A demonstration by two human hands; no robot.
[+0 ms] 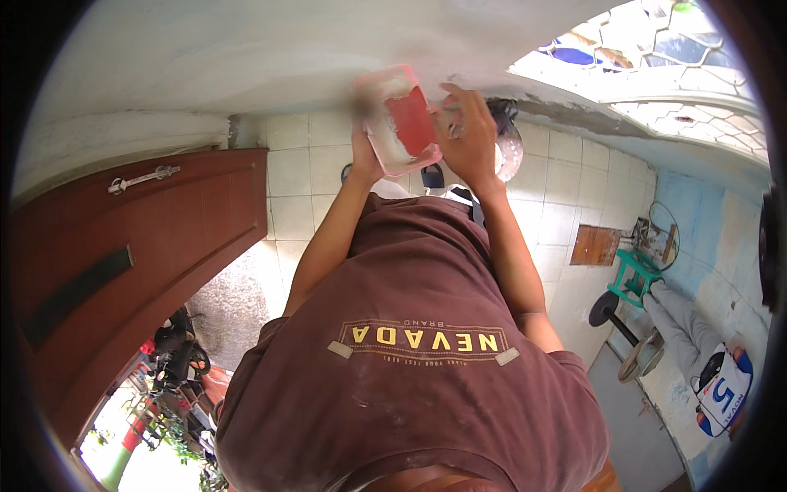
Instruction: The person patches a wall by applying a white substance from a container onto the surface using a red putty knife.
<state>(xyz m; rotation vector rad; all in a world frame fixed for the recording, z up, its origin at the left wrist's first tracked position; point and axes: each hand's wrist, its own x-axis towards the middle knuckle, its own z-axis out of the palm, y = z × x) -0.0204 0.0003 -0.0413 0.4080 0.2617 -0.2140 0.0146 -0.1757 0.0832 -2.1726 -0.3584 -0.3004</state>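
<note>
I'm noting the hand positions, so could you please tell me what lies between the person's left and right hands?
In the head view, a red container smeared with whitish material lies between the left hand and right hand.

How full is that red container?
Not full: whitish material lines the red container held in the left hand, but part of its red inside shows bare.

The brown shirt (410, 271) carries a printed chest label (426, 339): one large yellow word, upside down in this view, with smaller lettering above and below it. The white jersey (735, 385), at the right edge, carries one large blue numeral and a short line of dark lettering
</note>
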